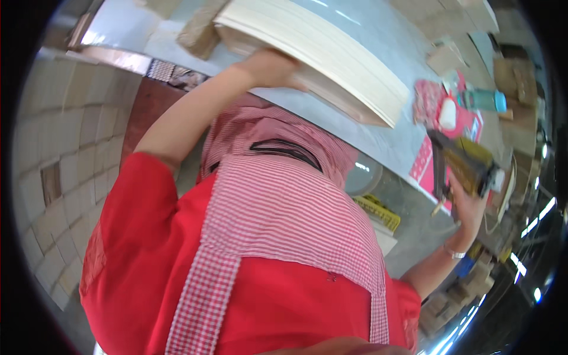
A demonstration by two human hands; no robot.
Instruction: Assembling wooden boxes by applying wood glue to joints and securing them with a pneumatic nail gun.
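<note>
A long, pale wooden box [322, 44] lies slantwise on the table in front of me, and its near side looks hollow. My left hand [269, 68] holds the near side of this box toward its left end; part of the fingers is hidden by the wood. Off to the right, my right hand [468, 204] is wrapped around the handle of a nail gun [467, 163] with a brownish-gold body and a dark magazine. The nail gun is held up over the table's right side, apart from the box.
On the light table [390, 151], a brown block [200, 29] touches the box's left end. To the right lie a teal bottle [482, 100], a white bottle [448, 113] and a pink patterned cloth [429, 100]. Below stands a yellow crate [378, 213]. Stacked boards [77, 148] fill the left.
</note>
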